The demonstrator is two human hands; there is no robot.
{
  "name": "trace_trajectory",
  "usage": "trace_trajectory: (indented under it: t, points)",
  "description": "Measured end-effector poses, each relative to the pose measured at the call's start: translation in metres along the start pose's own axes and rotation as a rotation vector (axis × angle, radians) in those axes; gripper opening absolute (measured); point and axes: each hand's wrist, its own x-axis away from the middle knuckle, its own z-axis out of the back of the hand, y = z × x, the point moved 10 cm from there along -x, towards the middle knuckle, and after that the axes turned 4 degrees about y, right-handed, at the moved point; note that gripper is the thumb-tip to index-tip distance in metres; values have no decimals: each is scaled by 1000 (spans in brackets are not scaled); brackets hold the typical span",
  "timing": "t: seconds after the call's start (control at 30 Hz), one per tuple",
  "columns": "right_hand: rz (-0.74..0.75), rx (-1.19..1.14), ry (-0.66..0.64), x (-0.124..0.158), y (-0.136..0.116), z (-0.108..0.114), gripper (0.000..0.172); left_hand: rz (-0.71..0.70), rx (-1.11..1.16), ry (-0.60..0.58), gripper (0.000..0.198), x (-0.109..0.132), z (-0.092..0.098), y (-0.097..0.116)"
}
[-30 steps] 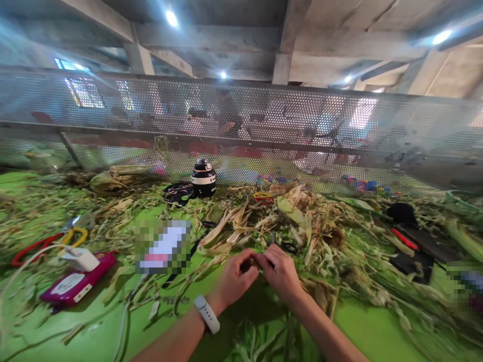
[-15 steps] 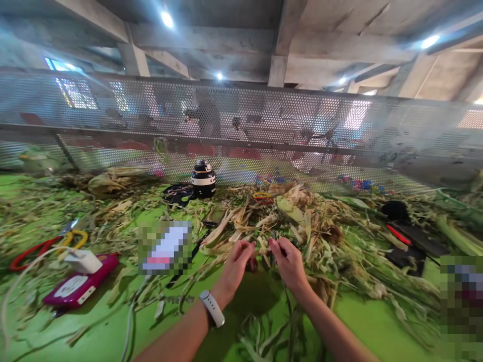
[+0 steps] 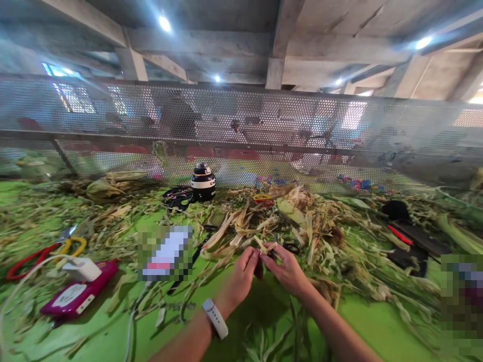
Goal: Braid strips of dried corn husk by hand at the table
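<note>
My left hand (image 3: pixel 241 274), with a white watch band (image 3: pixel 215 318) at the wrist, is pinched closed on a small dark reddish piece (image 3: pixel 258 271) whose kind I cannot make out. Pale strips of corn husk (image 3: pixel 263 245) stick up between the fingertips of both hands. Close against it, my right hand (image 3: pixel 287 269) pinches the strips, its fingers partly hidden. Just beyond the right hand show black looped handles (image 3: pixel 292 247), apparently scissors. A heap of dry corn husks (image 3: pixel 241 221) lies in front of both hands.
On the left lie a phone (image 3: pixel 166 254) on a cable, a magenta power bank (image 3: pixel 79 296) with a white plug, and red-and-yellow-handled scissors (image 3: pixel 70 246). A black jar (image 3: pixel 203 183) stands by the perforated metal screen (image 3: pixel 245 115). Husk scraps cover much of the green table (image 3: pixel 362 322).
My hands have come together, and the pale strips now stand up between the fingertips. The dark reddish piece shows more clearly. Behind the screen, a dark figure has shifted left.
</note>
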Motion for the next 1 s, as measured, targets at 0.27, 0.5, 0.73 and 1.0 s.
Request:
trace_trajectory:
  t: [0.27,0.5,0.73,1.0]
  points:
    - [39,62,65,-1,2,-2,25,12,-23,-30,24,-2,-2,0]
    - [-23,-105,110,0,10,5,27,-17,-15,-112,28,0,-7,7]
    - [-86,-227,93,-1,15,9,34,11,78,-114,30,4,-9,7]
    - [-110,-289,-5,-1,2,1,36,94,294,-32,24,3,1,3]
